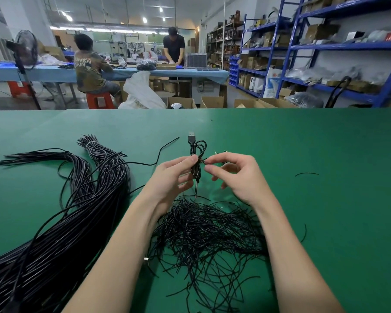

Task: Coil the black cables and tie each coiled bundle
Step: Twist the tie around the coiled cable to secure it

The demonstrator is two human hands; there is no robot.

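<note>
Stretching under cable heaps, green table [303, 143], blue shelving [325, 46] behind

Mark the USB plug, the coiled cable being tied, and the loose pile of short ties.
USB plug [191, 134], head view, metal shell.
Coiled cable [195, 171], head view, strands below the left hand's grip.
Pile of ties [209, 229], head view, tangle's middle.

Seated person's shirt [89, 68] back reads "UNKN".
</note>
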